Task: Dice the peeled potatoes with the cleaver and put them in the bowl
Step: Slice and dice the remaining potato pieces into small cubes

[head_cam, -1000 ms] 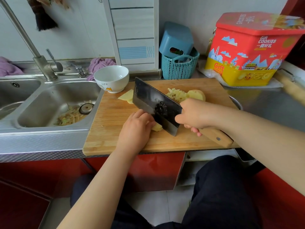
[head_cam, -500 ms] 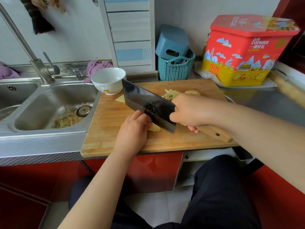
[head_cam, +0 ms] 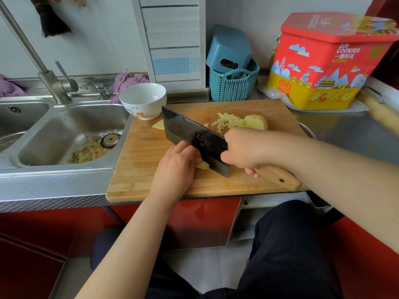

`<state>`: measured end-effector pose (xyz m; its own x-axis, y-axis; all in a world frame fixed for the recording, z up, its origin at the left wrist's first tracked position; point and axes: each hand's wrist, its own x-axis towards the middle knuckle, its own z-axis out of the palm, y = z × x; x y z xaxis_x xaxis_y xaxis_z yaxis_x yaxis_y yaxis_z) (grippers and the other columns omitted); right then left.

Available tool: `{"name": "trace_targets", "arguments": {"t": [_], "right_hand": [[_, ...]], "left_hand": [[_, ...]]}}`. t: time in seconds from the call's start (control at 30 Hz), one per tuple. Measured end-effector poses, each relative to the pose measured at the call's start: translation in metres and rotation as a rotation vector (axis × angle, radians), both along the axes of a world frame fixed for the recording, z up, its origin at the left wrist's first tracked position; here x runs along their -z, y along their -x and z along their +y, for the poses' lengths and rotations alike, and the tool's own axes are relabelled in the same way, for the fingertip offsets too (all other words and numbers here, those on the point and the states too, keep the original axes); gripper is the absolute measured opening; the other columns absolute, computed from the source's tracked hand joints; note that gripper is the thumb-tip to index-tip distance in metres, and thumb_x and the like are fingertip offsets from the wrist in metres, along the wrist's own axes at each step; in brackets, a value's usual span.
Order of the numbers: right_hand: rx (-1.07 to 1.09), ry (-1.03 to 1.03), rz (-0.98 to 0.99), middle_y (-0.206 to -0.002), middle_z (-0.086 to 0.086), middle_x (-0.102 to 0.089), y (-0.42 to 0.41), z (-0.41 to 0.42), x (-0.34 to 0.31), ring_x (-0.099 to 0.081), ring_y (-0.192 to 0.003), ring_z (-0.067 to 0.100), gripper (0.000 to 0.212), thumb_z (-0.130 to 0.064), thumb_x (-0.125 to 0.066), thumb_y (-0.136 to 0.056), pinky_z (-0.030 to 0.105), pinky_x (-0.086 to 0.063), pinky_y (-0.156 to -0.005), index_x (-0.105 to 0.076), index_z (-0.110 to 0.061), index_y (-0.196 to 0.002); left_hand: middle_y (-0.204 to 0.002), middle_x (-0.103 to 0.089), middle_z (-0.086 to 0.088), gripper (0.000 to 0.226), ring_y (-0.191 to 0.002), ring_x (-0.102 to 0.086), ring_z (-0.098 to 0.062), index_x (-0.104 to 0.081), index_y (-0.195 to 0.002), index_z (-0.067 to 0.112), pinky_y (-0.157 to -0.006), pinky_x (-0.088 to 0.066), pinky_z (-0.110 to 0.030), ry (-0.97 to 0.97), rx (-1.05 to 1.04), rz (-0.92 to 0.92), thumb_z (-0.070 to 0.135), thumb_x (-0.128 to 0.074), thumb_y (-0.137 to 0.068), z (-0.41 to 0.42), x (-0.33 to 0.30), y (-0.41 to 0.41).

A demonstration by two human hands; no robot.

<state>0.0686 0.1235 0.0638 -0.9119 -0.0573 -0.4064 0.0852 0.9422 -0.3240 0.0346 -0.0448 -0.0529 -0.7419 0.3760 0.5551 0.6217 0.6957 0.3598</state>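
**Cleaver edges along the potato piece**

Between chops, the cleaver (head_cam: 194, 139) has shifted only slightly; right hand (head_cam: 244, 147) still wraps its handle, left hand (head_cam: 174, 167) curls over the potato piece (head_cam: 203, 165) mid-board. Dicing is underway: diced potato (head_cam: 225, 123) and a potato half (head_cam: 255, 122) wait behind the blade. The white bowl (head_cam: 143, 100), at the cutting board (head_cam: 138, 169) corner, looks empty. Fingertips sit near the blade.

Right hand (head_cam: 241, 149) gripping cleaver (head_cam: 190, 134), left hand (head_cam: 176, 167) holding potato piece (head_cam: 203, 165) on cutting board (head_cam: 140, 169)
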Motion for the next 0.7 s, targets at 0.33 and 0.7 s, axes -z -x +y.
{"name": "trace_targets", "arguments": {"t": [0.33, 0.7], "right_hand": [[0.139, 0.207, 0.039, -0.062, 0.009, -0.051, -0.002, 0.019, 0.003, -0.044, -0.039, 0.015, 0.012, -0.012, -0.047, -0.096, 0.027, -0.045, -0.042, -0.048, -0.005, -0.086], [0.059, 0.122, 0.075, -0.062, 0.011, -0.055, -0.009, 0.000, -0.018, -0.050, -0.042, 0.017, 0.023, -0.013, -0.048, -0.097, 0.027, -0.047, -0.042, -0.051, -0.004, -0.077]], "left_hand": [[-0.091, -0.059, 0.003, 0.006, -0.074, -0.057, -0.023, -0.065, -0.080, 0.012, -0.060, -0.035, -0.026, -0.038, -0.063, -0.037, 0.010, -0.069, -0.084, -0.001, -0.001, -0.004], [-0.088, -0.058, -0.002, 0.005, -0.068, -0.057, -0.026, -0.065, -0.081, 0.011, -0.053, -0.046, -0.036, -0.031, -0.046, -0.014, 0.009, -0.067, -0.085, -0.002, -0.001, -0.004]]}}
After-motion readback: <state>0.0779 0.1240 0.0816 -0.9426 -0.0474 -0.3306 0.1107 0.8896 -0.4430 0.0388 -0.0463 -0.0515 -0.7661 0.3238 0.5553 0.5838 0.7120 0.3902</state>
